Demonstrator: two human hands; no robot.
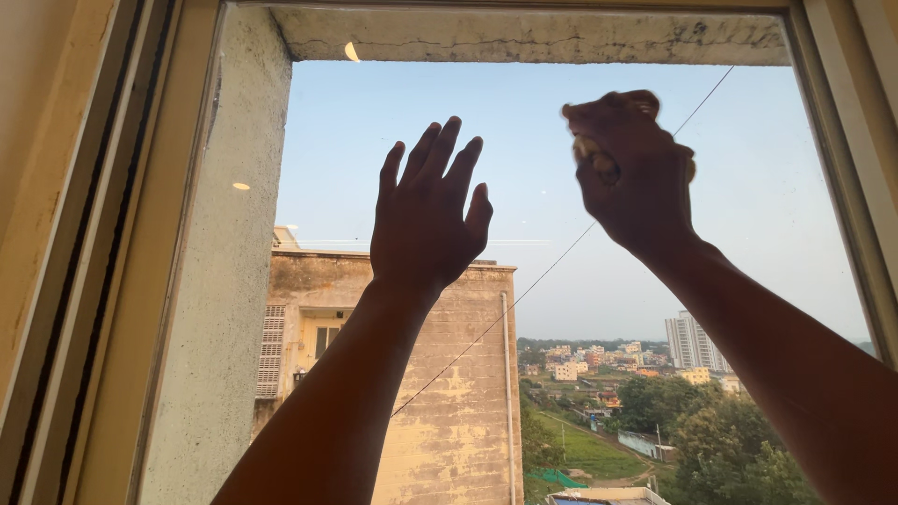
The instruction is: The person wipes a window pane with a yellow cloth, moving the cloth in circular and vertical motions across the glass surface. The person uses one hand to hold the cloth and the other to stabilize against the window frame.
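Both my arms reach up to a glass window pane (767,215). My left hand (426,220) is flat against the glass with its fingers spread and nothing in it. My right hand (631,173), higher and to the right, is closed around a small light-coloured wad, a cloth or sponge (591,150), pressed to the pane. Only a bit of the wad shows between the fingers.
A pale window frame (112,281) runs down the left side and another edge (865,187) down the right. A concrete lintel (524,36) spans the top. Outside are a weathered building wall (458,393), a thin cable (533,281), trees and distant buildings.
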